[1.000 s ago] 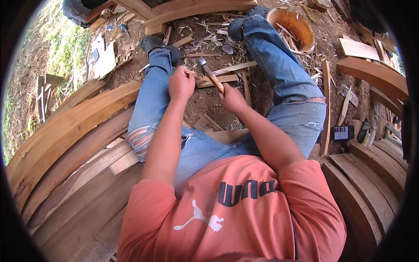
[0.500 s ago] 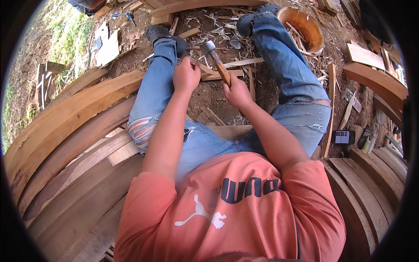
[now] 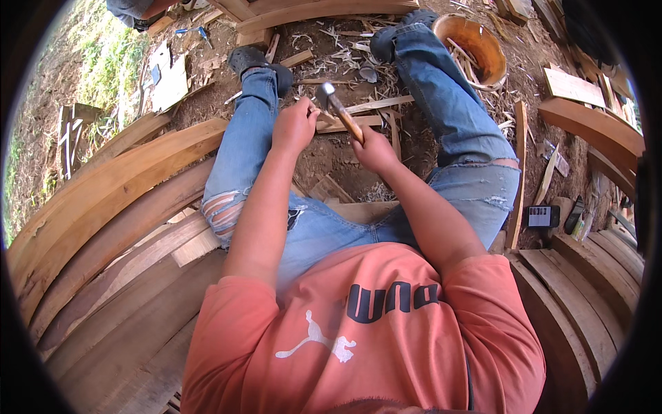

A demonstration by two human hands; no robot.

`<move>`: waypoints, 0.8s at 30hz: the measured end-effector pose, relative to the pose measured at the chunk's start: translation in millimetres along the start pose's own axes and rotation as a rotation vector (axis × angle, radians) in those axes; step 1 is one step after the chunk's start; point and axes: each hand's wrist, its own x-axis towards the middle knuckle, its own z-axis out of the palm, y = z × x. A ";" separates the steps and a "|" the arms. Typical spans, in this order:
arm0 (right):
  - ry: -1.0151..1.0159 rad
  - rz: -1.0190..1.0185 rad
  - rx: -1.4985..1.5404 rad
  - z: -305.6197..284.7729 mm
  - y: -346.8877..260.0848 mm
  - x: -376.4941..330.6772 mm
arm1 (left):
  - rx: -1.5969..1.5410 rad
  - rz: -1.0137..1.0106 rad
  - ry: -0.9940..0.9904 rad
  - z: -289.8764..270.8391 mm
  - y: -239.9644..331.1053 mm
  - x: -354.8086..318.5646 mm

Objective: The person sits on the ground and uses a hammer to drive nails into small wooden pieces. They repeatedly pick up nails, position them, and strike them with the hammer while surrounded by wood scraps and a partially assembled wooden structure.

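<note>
My right hand (image 3: 376,151) is wrapped round the wooden handle of a hammer (image 3: 347,121). The hammer's metal head points up and to the left, close to my left hand (image 3: 294,125). That hand is closed with its fingers pinched together, beside my left shin. What the pinched fingers hold is too small and too hidden to make out. Just past both hands, a short wooden board (image 3: 350,124) and a thin strip of wood (image 3: 380,104) lie on the dirt between my legs.
Curved timbers (image 3: 131,169) are stacked at my left, and more planks (image 3: 562,303) lie at my right. A round container (image 3: 494,52) with wood shavings stands by my right foot. A phone (image 3: 543,216) lies beyond my right thigh. Shavings litter the ground; another person's arm (image 3: 157,8) shows at upper left.
The hammer head has dropped slightly nearer to me and a little left. My left hand has turned slightly, its fingertips now facing the hammer. My right hand still grips the handle.
</note>
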 end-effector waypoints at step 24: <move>-0.019 0.023 -0.013 -7.0 3.7 -8.8 | 0.174 0.134 -0.138 -11.7 10.5 0.4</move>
